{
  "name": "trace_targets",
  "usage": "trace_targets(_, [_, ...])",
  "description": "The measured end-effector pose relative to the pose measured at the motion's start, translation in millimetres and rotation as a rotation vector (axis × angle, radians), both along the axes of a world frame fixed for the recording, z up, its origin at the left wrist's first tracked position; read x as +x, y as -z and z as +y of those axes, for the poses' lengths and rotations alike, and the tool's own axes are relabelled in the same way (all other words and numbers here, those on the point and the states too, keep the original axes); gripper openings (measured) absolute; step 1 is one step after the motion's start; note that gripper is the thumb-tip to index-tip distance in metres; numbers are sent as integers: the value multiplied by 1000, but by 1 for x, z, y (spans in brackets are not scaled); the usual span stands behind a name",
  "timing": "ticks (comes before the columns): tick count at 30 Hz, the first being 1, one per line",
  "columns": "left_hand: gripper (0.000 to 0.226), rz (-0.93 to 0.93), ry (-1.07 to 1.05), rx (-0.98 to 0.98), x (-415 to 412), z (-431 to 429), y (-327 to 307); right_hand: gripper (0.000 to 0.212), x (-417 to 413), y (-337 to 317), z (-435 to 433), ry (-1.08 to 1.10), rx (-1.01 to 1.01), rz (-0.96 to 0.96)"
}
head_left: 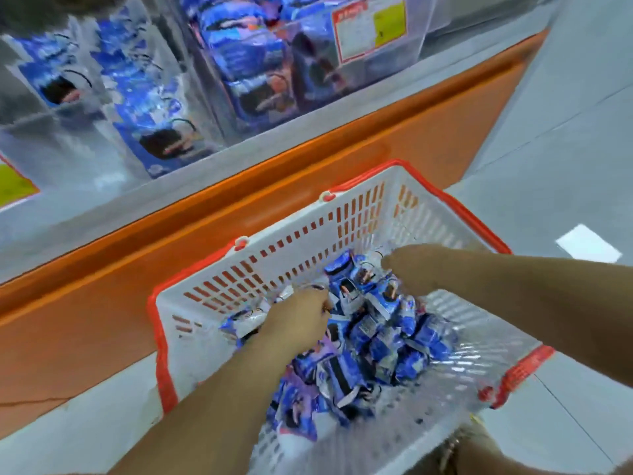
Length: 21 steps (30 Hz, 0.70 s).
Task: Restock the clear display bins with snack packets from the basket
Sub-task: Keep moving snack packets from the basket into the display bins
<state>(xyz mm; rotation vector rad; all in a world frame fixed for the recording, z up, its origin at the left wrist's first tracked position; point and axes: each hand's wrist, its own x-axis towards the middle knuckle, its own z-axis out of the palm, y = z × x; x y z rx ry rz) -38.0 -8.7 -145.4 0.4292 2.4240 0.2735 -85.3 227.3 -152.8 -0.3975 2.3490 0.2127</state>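
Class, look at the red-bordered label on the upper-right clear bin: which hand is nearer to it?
Right. The right hand is over the basket's far end, below the label; the left hand is lower and further left, among the snack packets.

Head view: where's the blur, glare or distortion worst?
Head view: clear bins at top left smeared by motion blur; basket near wall smeared too, snack packets mid-frame sharper; head view also slightly bends the orange ledge, wide-angle; bright glare patch on the floor right.
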Motion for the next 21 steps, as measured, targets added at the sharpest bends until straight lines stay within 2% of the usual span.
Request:
trace_targets(6, [24, -78, -77, 87, -8, 5, 29, 64, -16, 40, -21, 294, -159, 63])
trace_targets(10, [27, -76, -106, 133, -11, 6, 35, 76, -13, 66, -28, 442, -189, 152])
trace_targets(15, [27, -72, -162, 146, -14, 5, 34, 71, -11, 71, -31, 548, -280, 138])
trace_targets(21, [28, 8, -183, 165, -20, 1, 10, 72, -10, 31, -39, 561, -491, 46])
